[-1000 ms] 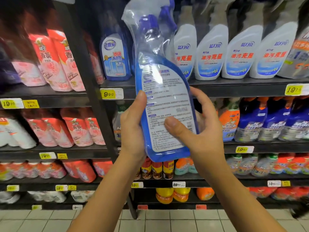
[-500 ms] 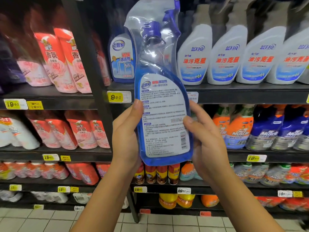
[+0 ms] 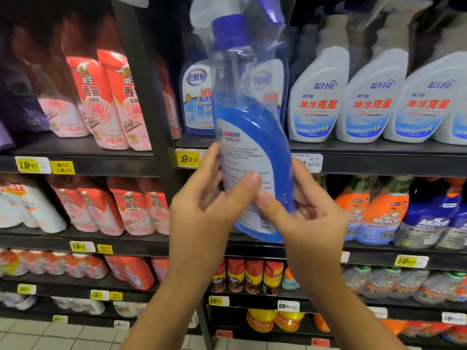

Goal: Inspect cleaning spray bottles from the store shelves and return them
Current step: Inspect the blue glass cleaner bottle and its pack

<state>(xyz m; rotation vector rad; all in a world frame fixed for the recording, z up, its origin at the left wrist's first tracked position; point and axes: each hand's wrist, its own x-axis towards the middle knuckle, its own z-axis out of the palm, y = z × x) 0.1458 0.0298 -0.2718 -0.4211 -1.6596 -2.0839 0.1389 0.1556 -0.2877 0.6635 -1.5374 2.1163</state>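
A blue spray bottle (image 3: 255, 127) in a clear plastic wrap stands upright in front of me, its blue cap and trigger near the top edge and its white back label turned partly to the left. My left hand (image 3: 207, 205) grips its lower left side, thumb across the label. My right hand (image 3: 308, 215) holds the lower right edge, thumb on the front. Behind it a matching blue bottle (image 3: 197, 97) stands on the upper shelf (image 3: 379, 157).
White spray bottles (image 3: 374, 97) fill the upper shelf to the right, orange and blue ones (image 3: 394, 213) the shelf below. Red and pink refill pouches (image 3: 108, 97) stand at left past a black upright post (image 3: 141, 84). Spray cans (image 3: 252, 276) and tiled floor (image 3: 50, 334) lie lower.
The bottle has turned about its upright axis, so the back label now faces left and narrower. Both thumbs have moved closer together on it. The view has shifted left and down.
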